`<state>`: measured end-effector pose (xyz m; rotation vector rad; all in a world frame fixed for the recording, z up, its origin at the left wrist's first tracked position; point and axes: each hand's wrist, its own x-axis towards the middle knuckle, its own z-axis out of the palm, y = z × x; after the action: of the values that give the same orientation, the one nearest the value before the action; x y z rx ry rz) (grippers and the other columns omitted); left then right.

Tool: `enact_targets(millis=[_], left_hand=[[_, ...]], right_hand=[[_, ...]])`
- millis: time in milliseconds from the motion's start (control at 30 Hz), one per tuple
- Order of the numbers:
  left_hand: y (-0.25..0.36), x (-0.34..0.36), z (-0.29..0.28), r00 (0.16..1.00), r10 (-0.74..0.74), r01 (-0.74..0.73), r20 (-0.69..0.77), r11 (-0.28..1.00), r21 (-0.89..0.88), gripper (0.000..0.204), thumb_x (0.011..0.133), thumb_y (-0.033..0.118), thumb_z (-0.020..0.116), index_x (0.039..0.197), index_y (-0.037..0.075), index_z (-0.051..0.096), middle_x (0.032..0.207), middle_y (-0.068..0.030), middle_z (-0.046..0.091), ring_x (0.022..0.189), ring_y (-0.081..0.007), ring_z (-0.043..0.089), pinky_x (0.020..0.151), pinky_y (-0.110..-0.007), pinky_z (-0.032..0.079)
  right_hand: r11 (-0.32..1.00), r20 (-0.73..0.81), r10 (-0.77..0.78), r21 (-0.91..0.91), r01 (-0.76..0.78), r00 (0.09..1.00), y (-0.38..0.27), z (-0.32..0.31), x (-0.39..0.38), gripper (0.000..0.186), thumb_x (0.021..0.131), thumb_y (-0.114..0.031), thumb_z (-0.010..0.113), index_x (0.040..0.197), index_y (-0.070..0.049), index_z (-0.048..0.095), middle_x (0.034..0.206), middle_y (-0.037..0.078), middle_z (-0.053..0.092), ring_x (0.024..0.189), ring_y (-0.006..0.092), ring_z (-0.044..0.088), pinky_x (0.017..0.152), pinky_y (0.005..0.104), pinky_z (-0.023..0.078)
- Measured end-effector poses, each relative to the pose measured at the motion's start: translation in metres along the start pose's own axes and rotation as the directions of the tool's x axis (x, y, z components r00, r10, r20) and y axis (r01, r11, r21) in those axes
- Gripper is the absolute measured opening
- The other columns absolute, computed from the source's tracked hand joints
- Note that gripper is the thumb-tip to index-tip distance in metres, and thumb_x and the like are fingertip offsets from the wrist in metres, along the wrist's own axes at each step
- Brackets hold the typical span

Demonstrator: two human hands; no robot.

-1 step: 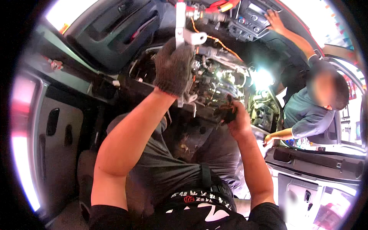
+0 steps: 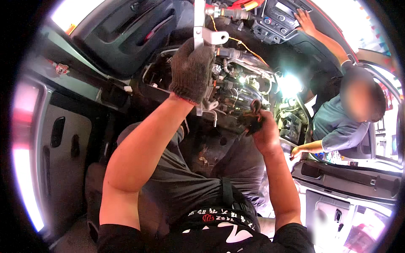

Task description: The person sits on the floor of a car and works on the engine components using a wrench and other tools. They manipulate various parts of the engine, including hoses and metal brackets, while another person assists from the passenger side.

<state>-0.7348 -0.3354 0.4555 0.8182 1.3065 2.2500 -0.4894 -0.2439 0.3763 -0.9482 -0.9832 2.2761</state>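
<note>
Left hand (image 2: 192, 69) in grey knit glove grips pale metal steering column bracket (image 2: 200, 25), just left of exposed wiring cluster (image 2: 236, 86). Right hand (image 2: 258, 124) bare, closed on small dark part (image 2: 252, 116), below-right of cluster. Co-worker's hand (image 2: 304, 21) on radio panel (image 2: 280, 14), above-right of cluster. Bright work light (image 2: 290, 82) right of cluster.

— Where did that one view sit?

— On the person's head, the left of a side-by-side pair, and it looked down and forward into a car's footwell, under the opened dashboard (image 2: 236, 90).

— How close was it?

— Very near. The person's own forearms rose from the lower edge; the gloved left hand (image 2: 192, 69) reached up near the top centre, the right hand (image 2: 259, 126) sat just right of the middle.

— And the edges?

— Fisheye all round: a dark circular rim, the door panel (image 2: 63, 139) bent along the left, a co-worker (image 2: 337, 122) leaning in at the right. No second view was there to overlap with.
</note>
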Motion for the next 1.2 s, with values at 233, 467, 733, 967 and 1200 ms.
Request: enact_targets(millis=[233,467,733,967,1200], left_hand=[[0.006,-0.008,0.011,0.991,-0.131,0.130,-0.011,0.990,-0.058,0.025,0.095,0.028,0.057,0.075,0.013,0.055,0.059,0.0035,0.047,0.047,-0.0082,0.042,0.043,-0.026,0.031],[0.003,-0.012,0.013,0.980,-0.201,0.199,-0.003,0.974,-0.109,0.028,0.092,0.029,0.058,0.070,0.013,0.053,0.057,0.0029,0.045,0.045,-0.0088,0.039,0.042,-0.028,0.030],[0.004,-0.013,0.011,0.983,-0.184,0.185,0.022,0.981,-0.062,0.021,0.092,0.024,0.058,0.078,0.009,0.059,0.062,0.0032,0.049,0.051,-0.0077,0.044,0.046,-0.025,0.034],[-0.005,-0.011,0.002,0.998,-0.007,-0.007,0.054,0.970,0.244,0.022,0.089,0.021,0.057,0.088,0.000,0.064,0.070,-0.0100,0.059,0.061,-0.0169,0.052,0.057,-0.035,0.042],[0.010,-0.009,0.004,0.995,-0.095,0.095,0.030,0.995,0.021,0.023,0.091,0.024,0.056,0.083,0.003,0.063,0.067,-0.0090,0.057,0.058,-0.0161,0.050,0.054,-0.034,0.039]], right_hand=[[0.776,0.279,-0.436,-0.367,0.514,0.856,-0.055,0.019,-0.028,0.049,0.089,-0.015,0.058,0.134,0.003,0.048,0.120,0.014,0.063,0.110,0.0258,0.061,0.092,0.0372,0.049],[-0.169,0.707,-0.505,-0.644,0.746,0.495,-0.056,0.081,-0.008,0.048,0.080,-0.006,0.073,0.124,-0.005,0.052,0.110,0.020,0.062,0.100,0.0347,0.065,0.087,0.0365,0.050],[0.595,0.384,-0.389,-0.589,0.547,0.837,-0.048,0.089,0.000,0.026,0.081,-0.002,0.059,0.107,0.000,0.055,0.082,0.004,0.058,0.074,0.0111,0.054,0.065,0.0278,0.046],[0.953,0.247,0.283,-0.185,-0.241,0.927,-0.049,0.074,0.014,0.021,0.089,-0.026,0.054,0.096,-0.007,0.058,0.081,0.005,0.058,0.063,0.0164,0.054,0.054,0.0317,0.046],[0.936,0.130,-0.205,-0.262,0.233,0.970,-0.063,0.072,-0.009,0.030,0.095,-0.033,0.054,0.112,-0.009,0.059,0.094,0.006,0.060,0.082,0.0172,0.060,0.070,0.0341,0.052]])
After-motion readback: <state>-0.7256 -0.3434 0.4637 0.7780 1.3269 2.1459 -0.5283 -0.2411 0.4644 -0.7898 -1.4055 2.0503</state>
